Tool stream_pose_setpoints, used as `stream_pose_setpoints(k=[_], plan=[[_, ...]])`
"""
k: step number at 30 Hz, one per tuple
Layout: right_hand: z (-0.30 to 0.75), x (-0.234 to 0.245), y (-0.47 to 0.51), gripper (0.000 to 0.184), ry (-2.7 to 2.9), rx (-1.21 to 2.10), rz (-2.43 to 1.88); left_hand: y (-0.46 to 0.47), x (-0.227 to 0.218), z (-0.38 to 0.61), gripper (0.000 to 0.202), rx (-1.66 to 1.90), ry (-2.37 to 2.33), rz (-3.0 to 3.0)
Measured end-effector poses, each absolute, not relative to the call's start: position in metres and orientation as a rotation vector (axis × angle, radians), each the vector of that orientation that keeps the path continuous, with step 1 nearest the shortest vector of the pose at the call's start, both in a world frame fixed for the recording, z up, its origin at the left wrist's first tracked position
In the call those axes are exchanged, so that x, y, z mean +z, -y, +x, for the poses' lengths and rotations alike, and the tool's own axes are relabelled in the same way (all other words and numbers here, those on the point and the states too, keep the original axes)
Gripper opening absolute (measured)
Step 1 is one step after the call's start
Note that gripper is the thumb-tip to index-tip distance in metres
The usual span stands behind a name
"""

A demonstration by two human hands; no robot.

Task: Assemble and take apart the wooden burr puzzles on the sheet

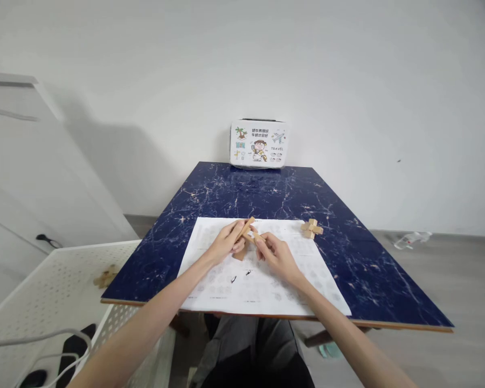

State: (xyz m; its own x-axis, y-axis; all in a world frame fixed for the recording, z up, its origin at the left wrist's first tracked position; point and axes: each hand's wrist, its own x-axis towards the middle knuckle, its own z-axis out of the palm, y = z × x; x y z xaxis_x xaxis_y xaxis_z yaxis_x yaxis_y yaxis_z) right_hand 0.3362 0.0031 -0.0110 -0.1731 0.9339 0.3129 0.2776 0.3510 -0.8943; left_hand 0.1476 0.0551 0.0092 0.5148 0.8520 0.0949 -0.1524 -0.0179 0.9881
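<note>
Over a white printed sheet (323, 280), my left hand (225, 242) is closed on a wooden puzzle piece (249, 222), a light-brown notched stick slanting up to the right. My right hand (278, 257) pinches another wooden stick (259, 237) between thumb and fingers, its end against the pieces at the left hand. Whether the sticks are interlocked I cannot tell. Below them a flat brown wooden piece (239, 254) shows, partly hidden by my left fingers. An assembled wooden cross-shaped puzzle (312, 228) rests at the sheet's upper right corner.
The sheet lies on a blue marble-patterned table (258, 188). A white case with cartoon prints (258, 144) stands at the back against the wall. To the left, a white perforated stand (56, 269) bears another wooden puzzle (105, 277) and cables. A clear plastic bottle (412, 240) lies at right.
</note>
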Motion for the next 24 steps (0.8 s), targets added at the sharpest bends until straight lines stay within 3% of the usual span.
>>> stream_pose_setpoints(k=[24], plan=[[0.3308, -0.0120, -0.0072, 0.036, 1.615, 0.965, -1.033, -0.0543, 0.0092, 0.1571, 0.045, 1.037, -0.688, 1.251]])
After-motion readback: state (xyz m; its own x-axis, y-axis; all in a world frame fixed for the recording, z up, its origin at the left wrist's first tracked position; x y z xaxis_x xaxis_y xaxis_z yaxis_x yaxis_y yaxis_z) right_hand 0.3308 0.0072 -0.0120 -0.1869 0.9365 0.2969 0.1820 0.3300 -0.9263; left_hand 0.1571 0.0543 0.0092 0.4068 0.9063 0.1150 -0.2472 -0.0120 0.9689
